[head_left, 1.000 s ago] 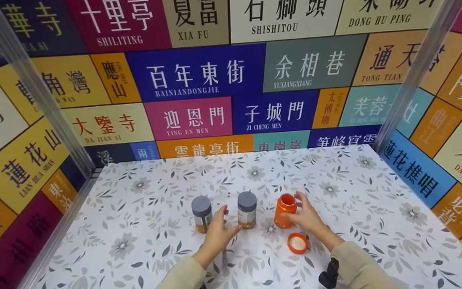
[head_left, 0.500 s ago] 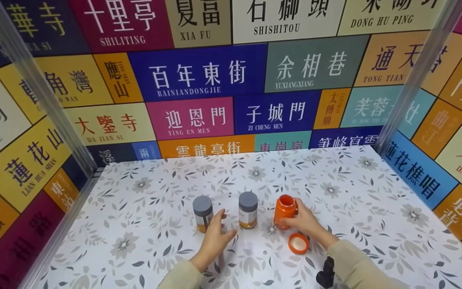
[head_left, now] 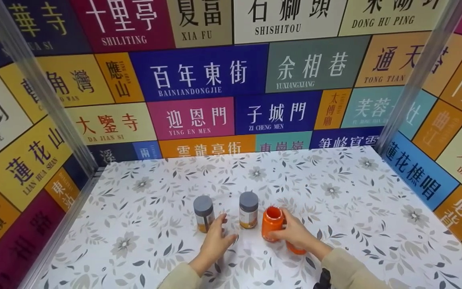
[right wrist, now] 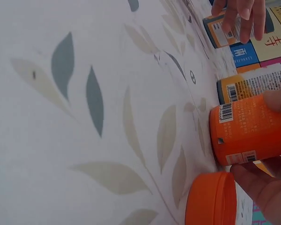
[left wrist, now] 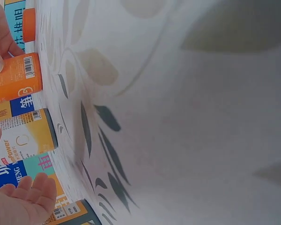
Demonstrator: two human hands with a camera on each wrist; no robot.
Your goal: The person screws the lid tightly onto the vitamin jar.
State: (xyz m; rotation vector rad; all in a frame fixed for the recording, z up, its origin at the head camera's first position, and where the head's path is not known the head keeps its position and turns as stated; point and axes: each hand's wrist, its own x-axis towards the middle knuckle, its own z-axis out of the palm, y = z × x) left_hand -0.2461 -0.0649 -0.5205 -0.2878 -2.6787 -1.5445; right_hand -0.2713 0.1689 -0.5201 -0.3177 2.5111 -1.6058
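Note:
My right hand (head_left: 295, 233) grips an uncapped orange bottle (head_left: 272, 225) between thumb and fingers, its open mouth facing up. I cannot tell whether its base touches the table. Just right of it, partly behind that hand, lies the orange screw cap (head_left: 296, 249); it shows more plainly in the right wrist view as an orange cap (right wrist: 210, 199). My left hand (head_left: 214, 244) holds nothing, fingers loosely spread, close by the left grey-capped bottle (head_left: 203, 205). A second grey-capped bottle (head_left: 248, 210) with a white and yellow label stands upright between the two hands.
A white table (head_left: 167, 257) with a grey leaf and flower pattern lies under everything. Behind it rises a wall of coloured sign panels (head_left: 199, 76). Clear upright posts stand at the left back corner (head_left: 76, 140) and the right back corner (head_left: 395, 108).
My right hand has moved the orange bottle left and nearer to me, towards the middle bottle. The orange cap is now partly covered by that hand. My left hand has barely moved.

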